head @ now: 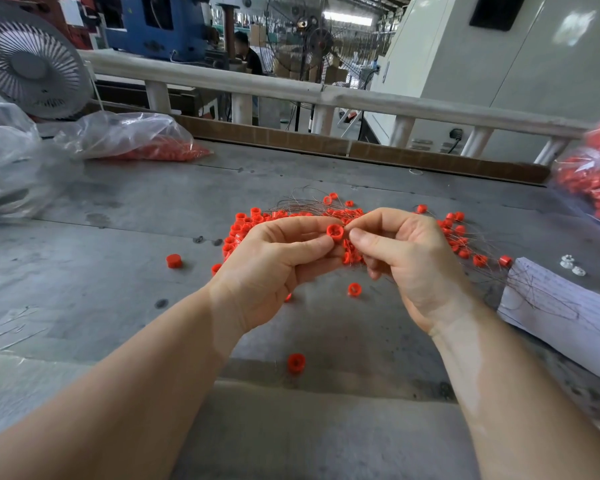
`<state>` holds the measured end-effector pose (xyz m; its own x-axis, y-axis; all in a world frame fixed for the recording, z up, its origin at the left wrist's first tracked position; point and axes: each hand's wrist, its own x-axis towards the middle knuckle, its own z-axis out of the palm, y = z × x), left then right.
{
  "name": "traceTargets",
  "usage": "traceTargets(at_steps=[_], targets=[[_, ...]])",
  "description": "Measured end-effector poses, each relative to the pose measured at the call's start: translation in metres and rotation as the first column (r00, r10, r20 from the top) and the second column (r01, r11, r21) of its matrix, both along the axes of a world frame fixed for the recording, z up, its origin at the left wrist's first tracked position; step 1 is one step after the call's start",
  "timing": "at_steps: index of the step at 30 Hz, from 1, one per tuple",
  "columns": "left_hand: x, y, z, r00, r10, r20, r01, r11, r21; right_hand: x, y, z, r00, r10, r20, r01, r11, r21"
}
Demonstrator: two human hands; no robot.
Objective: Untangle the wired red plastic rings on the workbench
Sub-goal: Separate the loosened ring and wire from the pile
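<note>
Grey tabletop [125, 306] fills my view, with a tangled pile [326, 216] of red rings and thin wire lying behind my hands. My left hand [274, 268] pinches one ring [335, 232]; my right hand [406, 258] pinches at what I take to be its wire. A few loose rings [296, 362] lie apart, so I judge most of the untangling remains.
</note>
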<state>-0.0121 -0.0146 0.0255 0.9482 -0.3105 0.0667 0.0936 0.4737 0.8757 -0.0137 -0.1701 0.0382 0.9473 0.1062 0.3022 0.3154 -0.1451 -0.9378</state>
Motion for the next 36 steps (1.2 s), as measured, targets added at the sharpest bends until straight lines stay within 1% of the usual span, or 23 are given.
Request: traceTargets(at_steps=[4,10,15,21,25,31,36], targets=[[-0.0005,0.0007,0.0003,0.999,-0.024,0.025,0.024,1.000,0.005,-0.0004,0.0007,-0.0007,1.000,-0.011,0.019,0.012,0.999,-0.034],[0.0004,0.0013,-0.0005,1.000,0.002,0.016,-0.002,1.000,0.013,-0.0006,0.0004,-0.0011,0.999,-0.024,0.040,0.027,0.998,-0.055],[-0.0002,0.0011,0.0008,1.000,-0.004,0.024,0.003,0.999,0.042,-0.0012,-0.0008,0.0014,1.000,0.026,-0.017,-0.027,0.999,-0.031],[-0.0002,0.0019,0.0011,0.998,-0.049,0.032,0.048,0.998,0.035,-0.0008,-0.0021,0.0040,0.989,0.100,-0.109,-0.096,0.995,0.041],[0.0003,0.0030,0.0008,0.997,-0.068,0.031,0.067,0.997,0.033,-0.0011,-0.0038,0.0038,0.981,0.136,-0.139,-0.130,0.990,0.048],[0.0005,0.0031,0.0015,0.998,-0.062,0.017,0.061,0.998,0.033,-0.0002,-0.0037,0.0032,0.993,0.063,-0.098,-0.064,0.998,-0.007],[0.0001,0.0035,0.0016,0.997,-0.078,0.002,0.078,0.996,0.052,0.0010,-0.0053,0.0045,0.992,0.061,-0.114,-0.055,0.997,0.052]])
